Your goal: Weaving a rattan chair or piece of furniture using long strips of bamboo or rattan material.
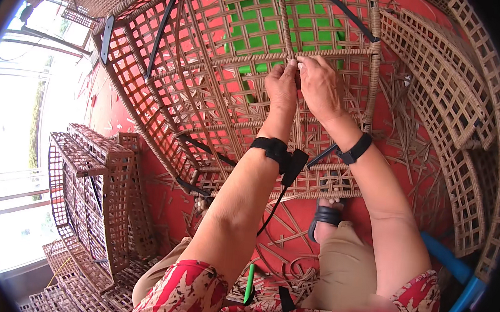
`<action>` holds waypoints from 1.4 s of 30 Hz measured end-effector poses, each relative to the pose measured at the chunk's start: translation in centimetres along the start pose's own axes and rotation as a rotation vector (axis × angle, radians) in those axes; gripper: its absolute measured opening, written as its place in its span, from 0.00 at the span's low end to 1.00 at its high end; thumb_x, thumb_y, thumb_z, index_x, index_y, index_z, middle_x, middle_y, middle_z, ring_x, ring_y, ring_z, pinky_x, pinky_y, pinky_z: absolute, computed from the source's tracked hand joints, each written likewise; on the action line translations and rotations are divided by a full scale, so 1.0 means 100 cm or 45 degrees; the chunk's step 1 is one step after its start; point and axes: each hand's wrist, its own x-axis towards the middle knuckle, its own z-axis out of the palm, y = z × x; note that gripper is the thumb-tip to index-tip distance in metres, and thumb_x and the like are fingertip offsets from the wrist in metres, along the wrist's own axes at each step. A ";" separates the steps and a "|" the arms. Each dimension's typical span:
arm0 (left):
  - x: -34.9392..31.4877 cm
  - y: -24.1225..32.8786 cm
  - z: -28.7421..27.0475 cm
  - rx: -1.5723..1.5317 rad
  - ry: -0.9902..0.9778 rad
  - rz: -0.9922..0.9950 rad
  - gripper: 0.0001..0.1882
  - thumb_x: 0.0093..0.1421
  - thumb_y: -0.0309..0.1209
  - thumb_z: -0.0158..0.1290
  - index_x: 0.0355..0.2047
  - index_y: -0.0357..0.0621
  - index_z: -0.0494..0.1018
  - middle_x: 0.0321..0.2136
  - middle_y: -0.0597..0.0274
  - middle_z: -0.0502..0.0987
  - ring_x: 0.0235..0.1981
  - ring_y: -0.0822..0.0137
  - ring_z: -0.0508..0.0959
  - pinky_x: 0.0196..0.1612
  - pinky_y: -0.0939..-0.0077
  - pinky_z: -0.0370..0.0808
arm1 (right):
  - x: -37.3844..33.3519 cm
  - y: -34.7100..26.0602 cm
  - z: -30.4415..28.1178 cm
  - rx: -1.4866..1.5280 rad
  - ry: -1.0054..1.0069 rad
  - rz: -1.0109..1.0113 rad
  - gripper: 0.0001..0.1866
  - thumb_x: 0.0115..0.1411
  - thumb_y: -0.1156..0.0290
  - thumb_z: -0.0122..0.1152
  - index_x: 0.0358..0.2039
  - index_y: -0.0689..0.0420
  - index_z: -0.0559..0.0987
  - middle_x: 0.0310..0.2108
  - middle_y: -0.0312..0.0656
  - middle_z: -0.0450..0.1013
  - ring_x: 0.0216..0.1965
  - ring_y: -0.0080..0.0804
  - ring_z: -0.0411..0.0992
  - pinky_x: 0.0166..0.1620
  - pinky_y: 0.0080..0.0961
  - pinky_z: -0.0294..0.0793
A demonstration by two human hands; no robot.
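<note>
A large woven wicker frame (230,105) of brown strands, with wrapped bars and black metal braces, stands in front of me. My left hand (282,90) is closed in a pinch where a wrapped upright meets the crossbar. Right beside it, my right hand (322,90) pinches at the same joint, fingertips nearly touching the left ones. Both appear to grip a wicker strand (292,56) there, though the fingers hide most of it. Behind the open weave shows a bright green plastic object (259,17), perhaps a stool. Each wrist wears a black strap.
Stacked wicker panels (456,106) stand at the right, and more wicker pieces (94,186) lean at the left by the windows. Cut strands (405,126) litter the red floor (170,217). A green-handled tool (249,283) lies between my legs; a blue tube (448,260) is at lower right.
</note>
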 end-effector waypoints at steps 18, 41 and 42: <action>-0.003 0.001 0.001 -0.339 0.140 -0.260 0.09 0.60 0.32 0.56 0.28 0.38 0.74 0.22 0.64 0.75 0.19 0.72 0.72 0.19 0.78 0.66 | -0.003 -0.002 0.029 1.256 -0.091 0.726 0.28 0.53 0.74 0.59 0.53 0.71 0.64 0.47 0.56 0.71 0.44 0.39 0.74 0.45 0.29 0.75; 0.007 0.021 -0.034 1.129 -0.131 0.309 0.17 0.62 0.35 0.52 0.45 0.34 0.73 0.28 0.64 0.76 0.27 0.76 0.72 0.29 0.80 0.70 | -0.002 0.008 0.037 1.867 -0.123 1.200 0.15 0.50 0.80 0.55 0.41 0.61 0.72 0.33 0.37 0.71 0.34 0.23 0.70 0.40 0.21 0.70; 0.002 0.037 -0.029 1.415 -0.185 0.188 0.17 0.62 0.35 0.52 0.44 0.33 0.73 0.29 0.64 0.77 0.27 0.76 0.73 0.30 0.80 0.71 | -0.001 0.011 0.035 1.846 -0.111 1.174 0.16 0.50 0.81 0.54 0.42 0.62 0.70 0.32 0.39 0.71 0.32 0.25 0.72 0.37 0.21 0.71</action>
